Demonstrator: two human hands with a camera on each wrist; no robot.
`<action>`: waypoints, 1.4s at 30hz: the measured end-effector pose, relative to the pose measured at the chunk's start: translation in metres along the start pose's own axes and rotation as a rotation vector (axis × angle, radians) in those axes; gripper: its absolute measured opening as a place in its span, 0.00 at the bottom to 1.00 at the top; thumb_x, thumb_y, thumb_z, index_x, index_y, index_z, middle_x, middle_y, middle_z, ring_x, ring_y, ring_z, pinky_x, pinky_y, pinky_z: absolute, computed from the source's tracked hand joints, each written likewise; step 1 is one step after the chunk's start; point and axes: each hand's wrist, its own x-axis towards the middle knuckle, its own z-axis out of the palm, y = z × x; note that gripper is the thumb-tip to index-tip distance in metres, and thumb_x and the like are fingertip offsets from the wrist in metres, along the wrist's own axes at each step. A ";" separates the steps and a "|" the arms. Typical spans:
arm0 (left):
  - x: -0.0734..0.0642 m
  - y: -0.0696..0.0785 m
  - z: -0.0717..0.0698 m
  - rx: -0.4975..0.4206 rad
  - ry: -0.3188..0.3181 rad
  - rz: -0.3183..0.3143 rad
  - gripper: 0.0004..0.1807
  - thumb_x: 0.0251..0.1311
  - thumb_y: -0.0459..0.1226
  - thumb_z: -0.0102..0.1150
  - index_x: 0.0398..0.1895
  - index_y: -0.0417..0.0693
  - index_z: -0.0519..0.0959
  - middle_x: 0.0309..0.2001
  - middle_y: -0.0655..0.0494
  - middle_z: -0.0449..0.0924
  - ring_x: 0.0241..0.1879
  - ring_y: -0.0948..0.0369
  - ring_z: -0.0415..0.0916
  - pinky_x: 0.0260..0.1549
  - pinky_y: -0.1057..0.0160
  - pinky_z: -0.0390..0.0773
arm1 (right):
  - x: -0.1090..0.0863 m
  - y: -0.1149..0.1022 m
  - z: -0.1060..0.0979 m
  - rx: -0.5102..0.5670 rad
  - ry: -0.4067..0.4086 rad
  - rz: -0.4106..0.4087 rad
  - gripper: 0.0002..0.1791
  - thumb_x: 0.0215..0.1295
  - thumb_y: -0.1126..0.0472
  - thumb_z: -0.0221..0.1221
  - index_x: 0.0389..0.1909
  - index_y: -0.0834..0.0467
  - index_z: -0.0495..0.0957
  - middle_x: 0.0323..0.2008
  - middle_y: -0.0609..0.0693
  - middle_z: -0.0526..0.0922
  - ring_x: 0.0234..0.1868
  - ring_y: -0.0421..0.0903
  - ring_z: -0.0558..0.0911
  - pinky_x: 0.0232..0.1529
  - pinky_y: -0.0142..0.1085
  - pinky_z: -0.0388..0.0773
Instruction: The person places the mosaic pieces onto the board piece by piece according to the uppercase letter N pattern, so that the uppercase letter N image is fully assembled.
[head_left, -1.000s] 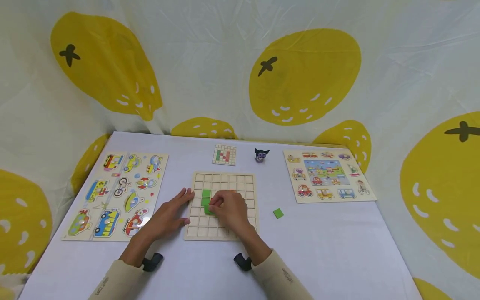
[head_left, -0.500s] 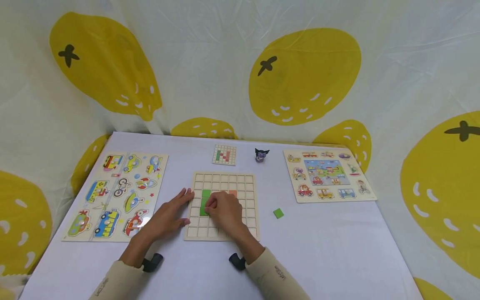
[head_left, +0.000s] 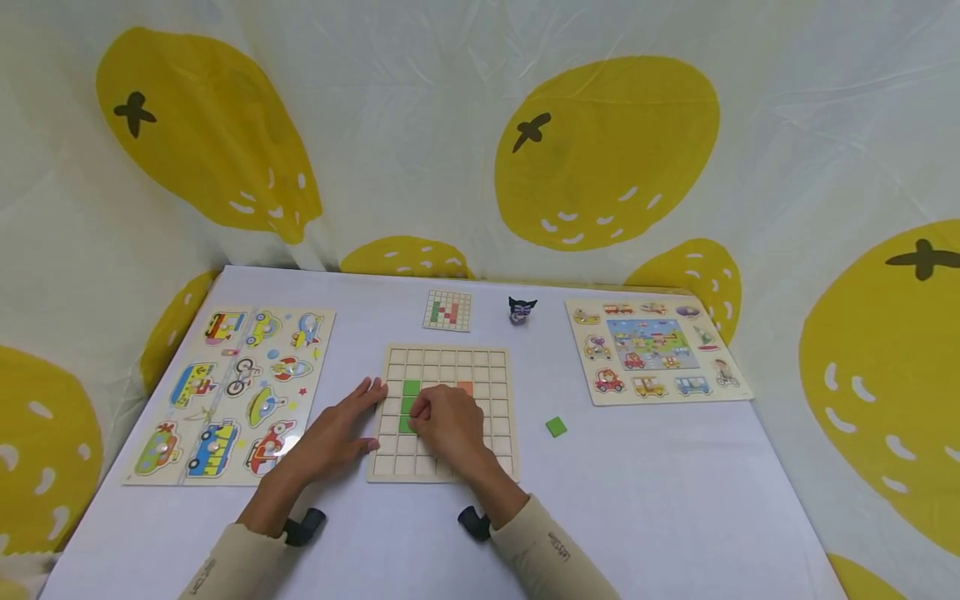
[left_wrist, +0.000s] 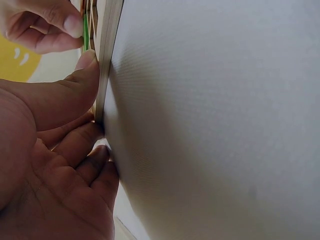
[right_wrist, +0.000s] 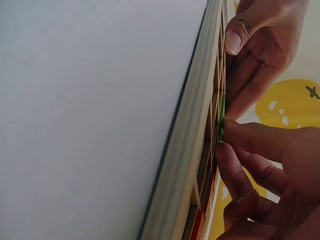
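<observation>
In the head view, a wooden grid board (head_left: 450,472) lies at the middle of the table. Several green square tiles (head_left: 411,388) form a column in its left part. My right hand (head_left: 450,423) bends over the board, thumb and forefinger at the right edge of the lowest green tile (head_left: 406,424). In the right wrist view, that thumb touches the green tile (right_wrist: 221,117), and the forefinger sits just beside it. My left hand (head_left: 337,433) rests along the board's left edge with its fingers extended. An orange-red tile (head_left: 466,389) shows past my right knuckles; other cells are hidden.
One loose green tile (head_left: 556,427) lies right of the board. Behind it are a small pattern card (head_left: 447,311) and a dark figurine (head_left: 521,311). Picture puzzle boards lie at left (head_left: 251,467) and right (head_left: 675,396). A lemon-print curtain (head_left: 405,125) surrounds the table.
My right hand has shifted a little left with the lowest green tile, which now lines up under the others in the column. My left hand has stayed in place.
</observation>
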 end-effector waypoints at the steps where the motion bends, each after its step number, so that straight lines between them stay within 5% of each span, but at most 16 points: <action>1: 0.000 0.000 0.000 -0.001 0.001 0.002 0.52 0.55 0.29 0.78 0.83 0.46 0.62 0.84 0.43 0.56 0.83 0.40 0.54 0.75 0.35 0.67 | -0.001 0.001 -0.001 0.008 0.001 -0.009 0.07 0.57 0.60 0.77 0.26 0.46 0.88 0.19 0.35 0.81 0.25 0.32 0.77 0.27 0.33 0.69; 9: -0.001 -0.001 0.000 -0.004 0.007 0.019 0.51 0.55 0.29 0.78 0.83 0.45 0.63 0.84 0.42 0.57 0.83 0.40 0.54 0.74 0.34 0.67 | -0.010 0.009 -0.015 0.093 0.005 -0.061 0.06 0.58 0.61 0.76 0.34 0.48 0.90 0.27 0.37 0.87 0.33 0.35 0.82 0.34 0.33 0.75; 18: -0.001 -0.001 0.002 -0.002 0.008 0.019 0.52 0.55 0.30 0.78 0.83 0.47 0.62 0.84 0.43 0.56 0.84 0.40 0.53 0.75 0.34 0.66 | -0.025 0.027 -0.042 0.168 -0.003 0.009 0.08 0.59 0.61 0.77 0.39 0.49 0.91 0.35 0.41 0.90 0.45 0.47 0.84 0.40 0.37 0.74; 26: 0.000 0.001 0.000 -0.007 0.023 0.036 0.51 0.55 0.30 0.78 0.82 0.45 0.63 0.83 0.40 0.58 0.83 0.39 0.55 0.73 0.34 0.68 | -0.040 0.054 -0.065 0.148 0.060 0.033 0.11 0.57 0.63 0.78 0.39 0.49 0.89 0.38 0.44 0.89 0.36 0.46 0.79 0.34 0.34 0.72; 34: -0.001 -0.002 0.000 -0.005 0.005 0.008 0.51 0.55 0.30 0.78 0.83 0.46 0.62 0.84 0.42 0.56 0.84 0.40 0.53 0.75 0.35 0.67 | -0.052 0.085 -0.086 0.111 0.103 0.152 0.14 0.55 0.63 0.80 0.40 0.47 0.90 0.39 0.45 0.91 0.28 0.44 0.73 0.28 0.32 0.68; 42: -0.001 -0.001 -0.001 -0.019 0.004 0.002 0.52 0.55 0.30 0.78 0.83 0.47 0.62 0.84 0.42 0.55 0.83 0.40 0.54 0.75 0.36 0.67 | -0.064 0.121 -0.108 0.092 0.127 0.229 0.17 0.55 0.65 0.78 0.46 0.50 0.90 0.40 0.49 0.90 0.29 0.45 0.72 0.30 0.33 0.67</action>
